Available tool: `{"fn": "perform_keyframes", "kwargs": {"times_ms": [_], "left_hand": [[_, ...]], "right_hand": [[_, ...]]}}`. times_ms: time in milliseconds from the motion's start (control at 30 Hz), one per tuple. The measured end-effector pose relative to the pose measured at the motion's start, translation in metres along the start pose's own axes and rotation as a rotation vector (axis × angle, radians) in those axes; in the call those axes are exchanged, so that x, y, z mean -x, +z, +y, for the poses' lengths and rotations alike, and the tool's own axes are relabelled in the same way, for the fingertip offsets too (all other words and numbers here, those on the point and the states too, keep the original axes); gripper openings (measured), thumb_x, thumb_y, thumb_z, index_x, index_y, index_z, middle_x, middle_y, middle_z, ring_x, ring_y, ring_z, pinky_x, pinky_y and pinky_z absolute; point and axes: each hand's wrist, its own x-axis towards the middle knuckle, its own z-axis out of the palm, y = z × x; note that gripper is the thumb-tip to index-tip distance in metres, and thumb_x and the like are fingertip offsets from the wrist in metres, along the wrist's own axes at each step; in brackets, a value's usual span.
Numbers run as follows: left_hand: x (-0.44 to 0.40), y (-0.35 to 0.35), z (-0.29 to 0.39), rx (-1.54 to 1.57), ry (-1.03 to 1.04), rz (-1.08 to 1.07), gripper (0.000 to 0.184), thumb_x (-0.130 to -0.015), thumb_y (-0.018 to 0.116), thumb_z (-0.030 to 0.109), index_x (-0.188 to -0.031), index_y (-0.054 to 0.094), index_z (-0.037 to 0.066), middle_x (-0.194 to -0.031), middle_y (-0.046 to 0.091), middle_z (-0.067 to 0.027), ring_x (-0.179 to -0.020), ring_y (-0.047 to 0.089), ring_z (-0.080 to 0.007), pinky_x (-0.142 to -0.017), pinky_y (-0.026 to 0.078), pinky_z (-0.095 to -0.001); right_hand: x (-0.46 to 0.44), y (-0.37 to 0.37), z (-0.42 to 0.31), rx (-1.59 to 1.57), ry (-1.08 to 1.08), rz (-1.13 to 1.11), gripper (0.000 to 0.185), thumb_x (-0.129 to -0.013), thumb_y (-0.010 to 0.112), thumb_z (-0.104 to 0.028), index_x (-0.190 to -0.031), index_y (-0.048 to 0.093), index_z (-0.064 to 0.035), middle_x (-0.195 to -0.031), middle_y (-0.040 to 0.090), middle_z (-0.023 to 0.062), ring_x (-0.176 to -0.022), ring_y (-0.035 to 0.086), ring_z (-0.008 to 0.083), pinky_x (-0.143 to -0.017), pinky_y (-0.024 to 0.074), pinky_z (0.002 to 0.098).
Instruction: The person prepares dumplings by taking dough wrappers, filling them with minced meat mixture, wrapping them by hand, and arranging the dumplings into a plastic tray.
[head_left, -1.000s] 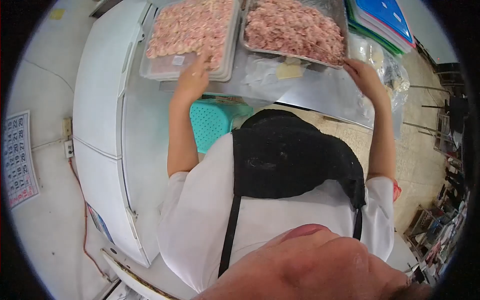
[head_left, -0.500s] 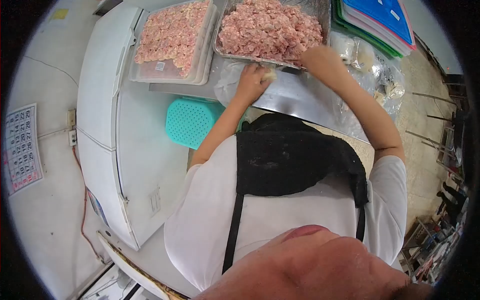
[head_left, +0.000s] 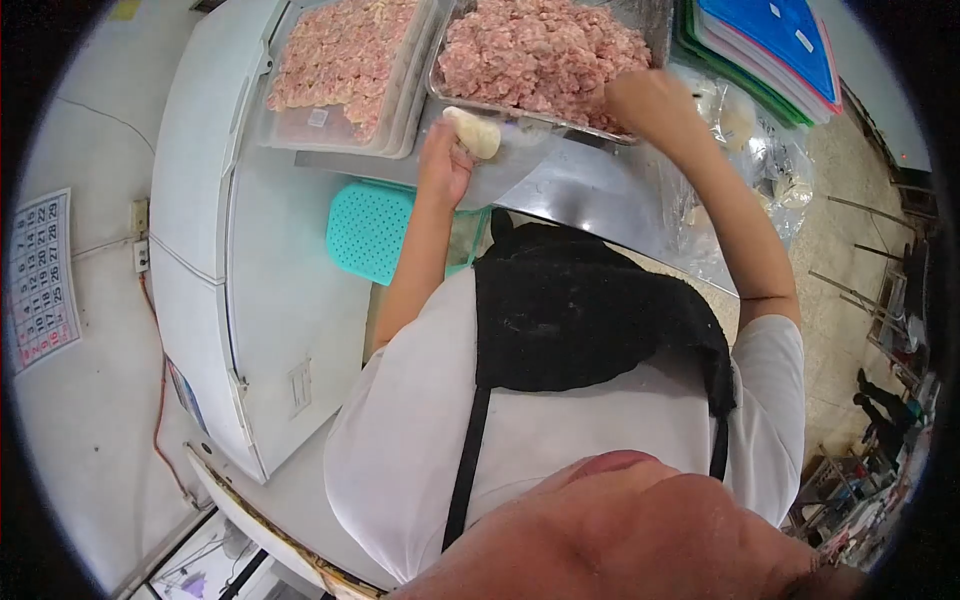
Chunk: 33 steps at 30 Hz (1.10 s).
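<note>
Steel table point(head_left: 600, 190) in front of both hands carries the lot. Metal tray point(head_left: 565, 124) lies ahead, between the hands, probably so its ground meat point(head_left: 540, 55) is in reach. Plastic container point(head_left: 325, 133) is ahead-left of left hand, likely handy there. Right hand point(head_left: 650, 103) is curled at the meat's edge; can't tell what it holds. Left hand point(head_left: 442, 168) grips pale piece point(head_left: 478, 137), likely freeing the right.

Pink mince point(head_left: 535, 55) lies heaped in a tray point(head_left: 530, 117), pale wrapper point(head_left: 475, 134) nearby.
</note>
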Motion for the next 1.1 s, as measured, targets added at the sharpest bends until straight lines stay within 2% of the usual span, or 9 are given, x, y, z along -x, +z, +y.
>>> {"fn": "perform_keyframes", "kwargs": {"times_ms": [133, 333, 467, 500, 633, 733, 833, 967, 1100], "left_hand": [[-0.008, -0.027, -0.001, -0.194, -0.006, -0.103, 0.027, -0.091, 0.058, 0.014, -0.115, 0.053, 0.005, -0.103, 0.062, -0.0068, -0.094, 0.060, -0.0143, -0.078, 0.051, -0.0284], [-0.001, -0.009, 0.028, 0.102, -0.232, -0.149, 0.026, -0.090, 0.058, 0.015, -0.114, 0.055, 0.005, -0.104, 0.061, -0.0072, -0.094, 0.061, -0.0164, -0.081, 0.050, -0.0282], [-0.011, -0.027, 0.018, -0.498, -0.030, -0.214, 0.030, -0.092, 0.055, 0.023, -0.113, 0.058, 0.001, -0.106, 0.062, -0.0082, -0.098, 0.059, -0.0160, -0.085, 0.047, -0.0288], [-0.015, -0.031, 0.019, -0.595, 0.009, -0.250, 0.031, -0.092, 0.054, 0.024, -0.113, 0.059, 0.001, -0.106, 0.063, -0.0082, -0.098, 0.059, -0.0157, -0.086, 0.047, -0.0285], [-0.019, -0.034, 0.030, -0.872, 0.204, -0.368, 0.032, -0.092, 0.055, 0.024, -0.112, 0.061, 0.001, -0.104, 0.064, -0.0075, -0.095, 0.059, -0.0150, -0.085, 0.045, -0.0281], [-0.021, -0.041, 0.042, -0.771, 0.002, -0.462, 0.032, -0.092, 0.054, 0.019, -0.117, 0.058, 0.000, -0.110, 0.062, -0.0087, -0.099, 0.058, -0.0164, -0.088, 0.045, -0.0285], [-0.016, -0.039, 0.058, -0.943, -0.050, -0.495, 0.032, -0.092, 0.053, 0.021, -0.116, 0.060, 0.001, -0.109, 0.063, -0.0082, -0.098, 0.058, -0.0160, -0.088, 0.045, -0.0285], [-0.029, -0.054, 0.050, -0.702, -0.139, -0.562, 0.030, -0.092, 0.054, 0.019, -0.116, 0.060, 0.002, -0.106, 0.064, -0.0078, -0.097, 0.059, -0.0154, -0.085, 0.046, -0.0287], [-0.031, -0.049, 0.052, -0.251, -0.358, -0.485, 0.028, -0.092, 0.053, 0.016, -0.115, 0.059, 0.002, -0.105, 0.064, -0.0083, -0.099, 0.060, -0.0180, -0.088, 0.048, -0.0319]], "right_hand": [[-0.020, 0.036, -0.010, -0.108, 0.044, 0.052, 0.019, -0.078, 0.054, -0.016, -0.074, 0.067, -0.0031, -0.074, 0.066, 0.0169, -0.071, 0.067, 0.0315, -0.059, 0.0541, 0.0416], [-0.010, 0.020, -0.040, -0.438, 0.184, 0.018, 0.029, -0.090, 0.050, -0.029, -0.081, 0.063, -0.0048, -0.077, 0.065, 0.0154, -0.072, 0.064, 0.0344, -0.064, 0.0506, 0.0458], [-0.043, 0.015, -0.039, -0.105, 0.111, 0.115, 0.025, -0.085, 0.053, -0.027, -0.079, 0.065, -0.0053, -0.075, 0.066, 0.0150, -0.071, 0.066, 0.0302, -0.063, 0.0521, 0.0436], [-0.052, 0.025, -0.044, -0.008, 0.163, -0.059, 0.022, -0.083, 0.052, -0.022, -0.077, 0.064, -0.0052, -0.075, 0.066, 0.0148, -0.070, 0.066, 0.0293, -0.063, 0.0523, 0.0416], [-0.051, 0.006, -0.094, -0.111, 0.028, 0.055, 0.022, -0.081, 0.052, -0.020, -0.078, 0.066, -0.0045, -0.077, 0.066, 0.0152, -0.074, 0.067, 0.0297, -0.066, 0.0534, 0.0392], [-0.066, -0.004, -0.079, -0.349, 0.194, -0.088, 0.022, -0.078, 0.053, -0.021, -0.078, 0.066, -0.0034, -0.077, 0.066, 0.0159, -0.075, 0.067, 0.0302, -0.065, 0.0537, 0.0396], [-0.084, -0.005, -0.077, -0.122, 0.166, -0.062, 0.031, -0.086, 0.051, -0.027, -0.074, 0.066, -0.0034, -0.073, 0.065, 0.0173, -0.073, 0.066, 0.0325, -0.064, 0.0534, 0.0430], [-0.098, 0.046, -0.105, -0.161, 0.090, -0.033, 0.037, -0.092, 0.048, -0.031, -0.075, 0.066, -0.0038, -0.074, 0.064, 0.0186, -0.073, 0.065, 0.0352, -0.066, 0.0527, 0.0452], [-0.078, 0.025, -0.092, -0.672, 0.273, -0.115, 0.037, -0.090, 0.051, -0.036, -0.093, 0.068, -0.0032, -0.084, 0.064, 0.0240, -0.080, 0.065, 0.0353, -0.072, 0.0497, 0.0436]]}}
